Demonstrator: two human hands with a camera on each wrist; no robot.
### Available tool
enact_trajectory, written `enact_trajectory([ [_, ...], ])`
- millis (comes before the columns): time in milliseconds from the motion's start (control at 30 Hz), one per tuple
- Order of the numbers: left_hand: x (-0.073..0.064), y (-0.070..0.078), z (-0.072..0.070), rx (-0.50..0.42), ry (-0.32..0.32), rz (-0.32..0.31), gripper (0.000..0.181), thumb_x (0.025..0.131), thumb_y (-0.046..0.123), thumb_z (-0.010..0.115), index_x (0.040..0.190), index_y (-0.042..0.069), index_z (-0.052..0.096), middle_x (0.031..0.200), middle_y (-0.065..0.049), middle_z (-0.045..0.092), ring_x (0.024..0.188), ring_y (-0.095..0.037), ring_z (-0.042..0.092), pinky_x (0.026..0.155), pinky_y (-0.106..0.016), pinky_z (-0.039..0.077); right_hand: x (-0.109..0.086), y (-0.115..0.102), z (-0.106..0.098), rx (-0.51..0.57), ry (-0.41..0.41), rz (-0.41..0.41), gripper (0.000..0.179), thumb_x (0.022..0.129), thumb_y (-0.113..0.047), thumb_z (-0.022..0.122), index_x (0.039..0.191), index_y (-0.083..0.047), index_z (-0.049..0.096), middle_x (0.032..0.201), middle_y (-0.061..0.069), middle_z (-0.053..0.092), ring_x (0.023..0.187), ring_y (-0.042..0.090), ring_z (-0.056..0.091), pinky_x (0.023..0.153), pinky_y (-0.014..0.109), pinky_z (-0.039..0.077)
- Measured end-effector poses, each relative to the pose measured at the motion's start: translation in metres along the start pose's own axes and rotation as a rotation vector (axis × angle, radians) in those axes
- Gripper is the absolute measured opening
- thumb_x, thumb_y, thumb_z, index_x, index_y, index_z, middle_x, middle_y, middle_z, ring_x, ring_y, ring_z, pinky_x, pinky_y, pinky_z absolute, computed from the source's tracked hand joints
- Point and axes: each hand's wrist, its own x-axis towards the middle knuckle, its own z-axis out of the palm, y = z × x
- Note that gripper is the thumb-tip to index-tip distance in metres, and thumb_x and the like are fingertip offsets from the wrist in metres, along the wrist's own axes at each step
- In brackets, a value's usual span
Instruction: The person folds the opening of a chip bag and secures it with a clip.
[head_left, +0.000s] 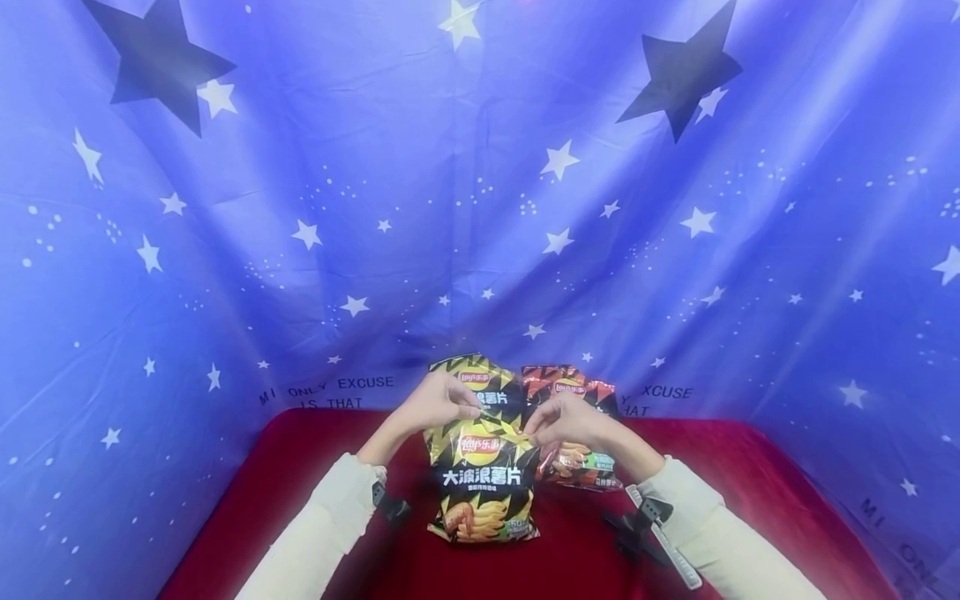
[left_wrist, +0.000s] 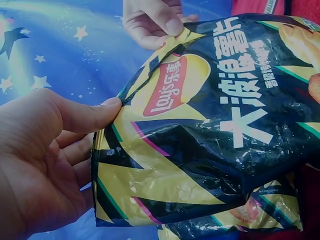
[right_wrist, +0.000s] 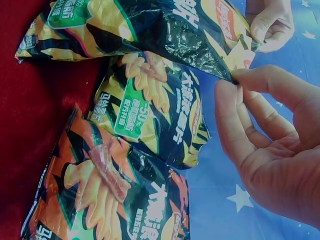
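Observation:
A black and yellow bag of potato chips [head_left: 483, 479] stands roughly upright between both hands, its printed front toward the head camera. My left hand [head_left: 442, 398] pinches its top edge on the left, thumb on the front as the left wrist view shows. On the other side my right hand [head_left: 566, 421] pinches the top corner between thumb and forefinger. Behind it is a second yellow chip bag [right_wrist: 150, 107], partly covered in the head view by the front bag and my left hand. Right of that sits a red-orange chip bag [right_wrist: 105, 190], partly hidden by my right hand in the head view.
Under the bags is a dark red cloth-covered table [head_left: 315, 467]. A blue curtain [head_left: 420, 208] with white stars hangs close behind and around it. Each wrist wears a camera strap [head_left: 652, 521] over a pale sleeve.

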Motion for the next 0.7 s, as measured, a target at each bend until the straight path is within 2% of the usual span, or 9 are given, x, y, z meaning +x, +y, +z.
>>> enact_trajectory([
  [100, 0.0012, -0.0011, 0.0012, -0.003, 0.017, -0.015, 0.01, 0.085, 0.006, 0.079, 0.095, 0.004, 0.079, 0.089, -0.01, 0.079, 0.069, -0.012, 0.066, 0.066, -0.027, 0.058, 0.0017, 0.002, -0.001, -0.004, 0.009, -0.004, 0.018, 0.083, 0.004, 0.072, 0.099, 0.014, 0.07, 0.081, 0.018, 0.075, 0.063, 0.019, 0.072, 0.061, 0.034, 0.063],
  [200, 0.0019, -0.0021, 0.0027, 0.021, 0.03, -0.012, 0.009, 0.085, 0.007, 0.079, 0.094, 0.005, 0.079, 0.09, -0.01, 0.079, 0.074, -0.012, 0.068, 0.071, -0.027, 0.058, 0.0033, 0.0044, -0.0019, -0.002, 0.01, 0.001, 0.019, 0.083, 0.004, 0.072, 0.099, 0.014, 0.07, 0.081, 0.017, 0.075, 0.063, 0.018, 0.072, 0.062, 0.036, 0.063],
  [433, 0.0026, -0.0048, 0.0046, 0.055, 0.043, 0.01, 0.008, 0.086, 0.007, 0.079, 0.094, 0.005, 0.079, 0.091, -0.009, 0.079, 0.079, -0.014, 0.07, 0.075, -0.029, 0.058, 0.0048, 0.008, -0.0027, -0.016, 0.017, 0.016, 0.02, 0.083, 0.001, 0.073, 0.1, 0.011, 0.071, 0.083, 0.016, 0.076, 0.065, 0.021, 0.072, 0.071, 0.054, 0.062],
  [500, 0.0032, -0.0047, 0.0044, 0.062, 0.047, 0.019, 0.008, 0.086, 0.007, 0.079, 0.093, 0.005, 0.079, 0.091, -0.01, 0.079, 0.08, -0.015, 0.07, 0.075, -0.029, 0.058, 0.0054, 0.0081, -0.0031, -0.032, 0.029, 0.018, 0.019, 0.083, 0.001, 0.074, 0.099, 0.01, 0.072, 0.083, 0.015, 0.076, 0.064, 0.018, 0.071, 0.072, 0.054, 0.062],
  [700, 0.0028, -0.0034, 0.0049, 0.071, 0.055, 0.016, 0.007, 0.086, 0.006, 0.078, 0.093, 0.007, 0.079, 0.092, -0.008, 0.079, 0.084, -0.018, 0.072, 0.082, -0.036, 0.06, 0.0074, 0.0086, -0.0034, -0.041, 0.034, 0.015, 0.019, 0.082, 0.003, 0.073, 0.1, 0.01, 0.072, 0.084, 0.016, 0.076, 0.064, 0.014, 0.07, 0.067, 0.04, 0.063],
])
